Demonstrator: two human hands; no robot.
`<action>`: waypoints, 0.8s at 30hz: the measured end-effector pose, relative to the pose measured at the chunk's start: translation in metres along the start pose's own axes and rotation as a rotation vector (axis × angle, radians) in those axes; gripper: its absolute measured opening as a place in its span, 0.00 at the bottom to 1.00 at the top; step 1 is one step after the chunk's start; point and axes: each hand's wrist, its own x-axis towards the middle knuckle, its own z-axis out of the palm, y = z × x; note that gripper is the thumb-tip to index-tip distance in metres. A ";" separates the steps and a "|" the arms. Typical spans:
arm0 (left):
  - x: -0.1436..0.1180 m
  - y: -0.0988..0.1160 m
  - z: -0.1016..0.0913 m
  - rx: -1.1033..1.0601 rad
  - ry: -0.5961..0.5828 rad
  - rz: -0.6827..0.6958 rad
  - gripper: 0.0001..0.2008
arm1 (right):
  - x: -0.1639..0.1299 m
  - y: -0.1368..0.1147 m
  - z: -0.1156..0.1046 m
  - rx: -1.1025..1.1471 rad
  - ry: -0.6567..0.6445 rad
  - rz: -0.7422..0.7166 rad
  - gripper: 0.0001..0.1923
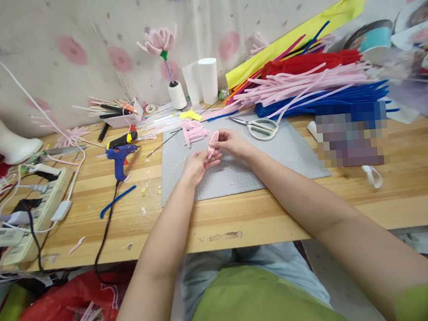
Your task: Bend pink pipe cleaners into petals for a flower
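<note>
Over the grey cutting mat (230, 179), both hands are closed on a small pink pipe-cleaner petal (214, 137). My left hand (198, 164) grips its lower end, fingers pointing right. My right hand (233, 143) pinches its side between thumb and fingers. Just behind lies a pile of pink pipe-cleaner pieces (195, 133) on the mat. White-handled scissors (261, 128) rest to the right of the pile. A finished pink pipe-cleaner flower (159, 41) stands upright in a white spool-like holder (177, 95) at the back.
A blue glue gun (119, 160), its black cord trailing off the table edge, lies left beside a blue pipe cleaner (118, 201). A power strip (37, 219) with tangled cables sits further left. Bundles of red (310, 63), pink (304, 85) and blue (320, 100) pipe cleaners lie back right.
</note>
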 end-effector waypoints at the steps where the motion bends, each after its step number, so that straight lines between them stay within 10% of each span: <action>1: -0.001 0.000 0.001 -0.006 0.010 0.001 0.07 | 0.000 0.000 0.000 -0.014 0.005 -0.005 0.13; 24: 0.002 0.001 -0.003 -0.076 -0.080 -0.027 0.09 | 0.000 0.000 -0.001 -0.179 -0.033 -0.088 0.11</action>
